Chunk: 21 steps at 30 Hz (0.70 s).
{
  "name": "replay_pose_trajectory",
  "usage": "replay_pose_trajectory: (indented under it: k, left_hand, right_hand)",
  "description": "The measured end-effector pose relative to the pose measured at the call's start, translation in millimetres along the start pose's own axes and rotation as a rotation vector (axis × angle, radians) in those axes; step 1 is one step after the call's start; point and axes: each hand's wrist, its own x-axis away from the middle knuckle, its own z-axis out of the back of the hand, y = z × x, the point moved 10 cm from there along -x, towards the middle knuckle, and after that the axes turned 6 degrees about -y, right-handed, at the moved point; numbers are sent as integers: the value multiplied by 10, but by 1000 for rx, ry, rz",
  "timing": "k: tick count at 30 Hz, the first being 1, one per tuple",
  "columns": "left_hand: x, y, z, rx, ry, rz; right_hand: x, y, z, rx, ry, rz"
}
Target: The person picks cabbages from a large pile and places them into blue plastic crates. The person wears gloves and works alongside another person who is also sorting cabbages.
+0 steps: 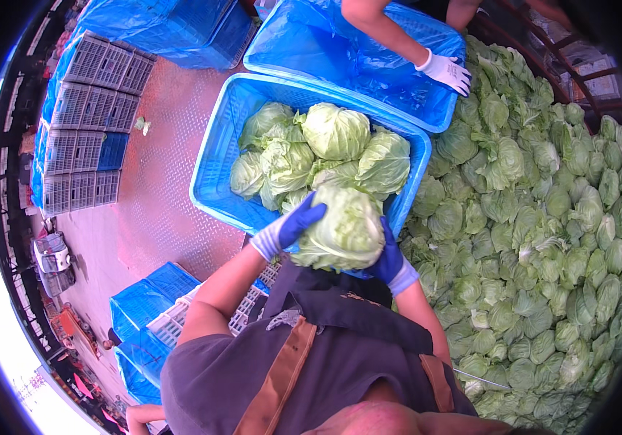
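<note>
Pressing in from both sides, the grip of left hand point(300, 222) and right hand point(391, 255) holds a cabbage point(343, 228) over the crate point(217, 156), while tiny print point(439, 64) marks a co-worker's glove point(445, 71).

Cabbage point(343, 226): single head, pale green, rounded, crinkled outer leaves, slightly blurred. Held over the near side of a blue crate point(214, 141), hiding part of its near rim; contact with heads below cannot be told. Crate: plastic, open-topped, upright, set at a slight angle. Cabbages inside point(288, 163): whole, green, leafy, lying close together; blue wall visible to the left of them.
</note>
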Motion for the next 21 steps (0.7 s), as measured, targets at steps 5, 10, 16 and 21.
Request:
replay_pose_trajectory:
  k: [5,10,16,21]
  left_hand:
    - [460,13,1373,-362,327,103]
    - [330,-738,1785,-1033,561,352]
    - [336,-782,1947,-792,316,217]
    - [701,-95,1744,-1193,222,303]
  right_hand:
    - [-447,127,252,808,475,-231]
    - [-590,-71,187,1905,584,-134]
    - [-1105,336,178,2150,525,-429]
    - [-1156,302,127,2388,636,-655]
